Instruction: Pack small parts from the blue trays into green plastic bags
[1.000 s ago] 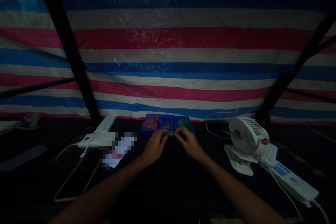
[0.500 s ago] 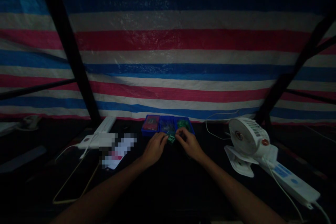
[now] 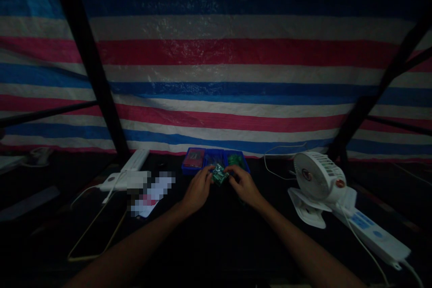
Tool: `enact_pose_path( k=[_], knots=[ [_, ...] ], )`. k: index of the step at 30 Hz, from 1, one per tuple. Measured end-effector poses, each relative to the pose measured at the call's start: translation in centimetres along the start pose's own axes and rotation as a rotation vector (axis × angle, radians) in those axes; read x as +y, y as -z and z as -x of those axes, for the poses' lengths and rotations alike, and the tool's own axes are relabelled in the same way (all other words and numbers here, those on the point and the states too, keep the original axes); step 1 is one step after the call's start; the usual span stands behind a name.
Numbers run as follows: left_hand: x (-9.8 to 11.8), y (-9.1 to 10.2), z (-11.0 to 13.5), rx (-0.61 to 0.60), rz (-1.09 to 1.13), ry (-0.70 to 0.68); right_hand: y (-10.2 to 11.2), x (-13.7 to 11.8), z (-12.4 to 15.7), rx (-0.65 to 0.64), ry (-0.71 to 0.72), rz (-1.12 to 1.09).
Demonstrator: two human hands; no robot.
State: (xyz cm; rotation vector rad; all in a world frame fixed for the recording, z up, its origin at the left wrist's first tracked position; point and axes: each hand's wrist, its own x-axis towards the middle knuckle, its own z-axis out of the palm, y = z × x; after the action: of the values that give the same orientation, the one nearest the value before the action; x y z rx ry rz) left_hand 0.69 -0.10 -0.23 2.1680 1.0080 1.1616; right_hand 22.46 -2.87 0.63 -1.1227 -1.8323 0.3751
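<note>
**Green part turned up between both hands**

Your left hand (image 3: 198, 191) and right hand (image 3: 245, 185) now expose more of the small green part (image 3: 219, 174) than in the earlier view. Both grips pinch it narrowly from either side, just in front of the blue compartmented tray (image 3: 185, 167). Green items (image 3: 235, 160) lie in the tray's right compartment.

**Makeshift workshop under a tarp**

A striped plastic tarp (image 3: 216, 54) on black metal poles (image 3: 88, 63) walls in a dark table (image 3: 216, 252). A blue compartment tray (image 3: 193, 160) of small parts sits mid-table; a clip-on fan (image 3: 317, 177) and power strip (image 3: 374, 234) sit toward its right end.
</note>
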Motion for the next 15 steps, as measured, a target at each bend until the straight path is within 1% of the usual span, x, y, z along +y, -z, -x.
enact_pose_path(
  k=[5, 10, 15],
  knots=[
    [-0.08, -0.04, -0.03, 0.009, -0.009, -0.009, 0.09, 0.01, 0.01, 0.002, -0.007, 0.010],
    [-0.50, -0.20, -0.11, 0.041, -0.015, -0.083, 0.11, -0.25, 0.02, 0.010, 0.021, 0.017],
    [-0.34, -0.14, -0.13, 0.024, -0.031, -0.140, 0.02, -0.15, -0.01, 0.041, 0.042, 0.023]
  ],
)
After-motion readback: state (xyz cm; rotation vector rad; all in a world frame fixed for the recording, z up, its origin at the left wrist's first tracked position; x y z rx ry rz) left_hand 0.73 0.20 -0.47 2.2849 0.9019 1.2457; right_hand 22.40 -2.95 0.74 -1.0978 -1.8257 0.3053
